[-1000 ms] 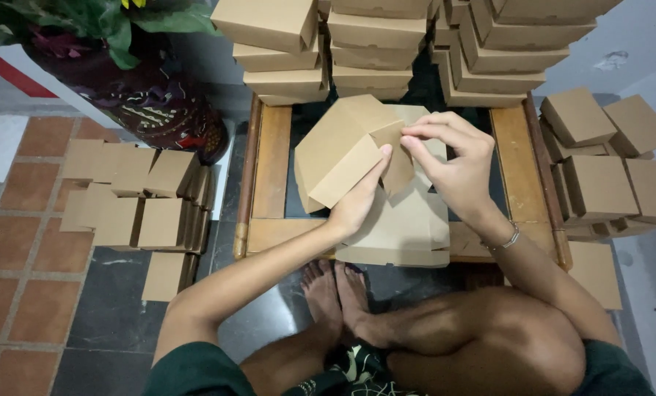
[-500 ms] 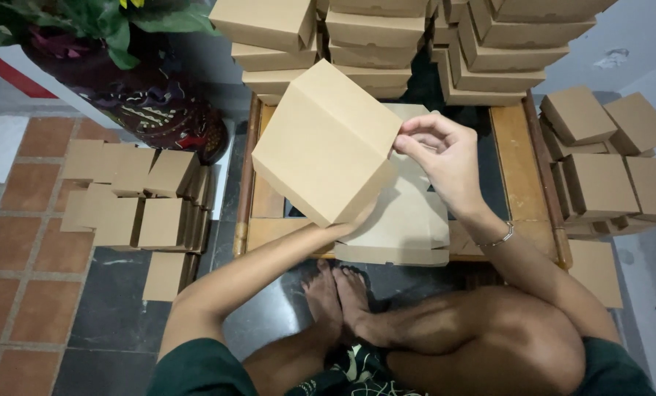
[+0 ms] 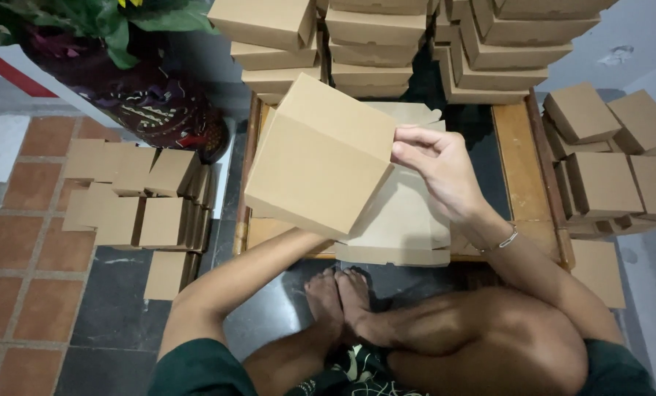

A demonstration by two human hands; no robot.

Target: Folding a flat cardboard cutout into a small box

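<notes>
A brown cardboard box (image 3: 321, 158) is held up at a tilt over the low wooden tray (image 3: 515, 147), its broad flat face toward me. My right hand (image 3: 434, 165) pinches its right edge between thumb and fingertips. My left forearm (image 3: 269, 257) runs up under the box, and my left hand is hidden behind it. Flat unfolded cardboard blanks (image 3: 401, 220) lie on the tray just below the box. I sit cross-legged on the floor with my feet at the tray's near edge.
Tall stacks of finished boxes (image 3: 357, 44) stand behind the tray. More folded boxes (image 3: 607, 183) lie at the right, and another group (image 3: 137, 198) sits on the tiled floor at the left. A dark decorated plant pot (image 3: 152, 110) stands at the back left.
The cardboard went from being folded low over the tray to a closed box lifted up. My right hand shifted to its right edge, and my left hand slid behind it.
</notes>
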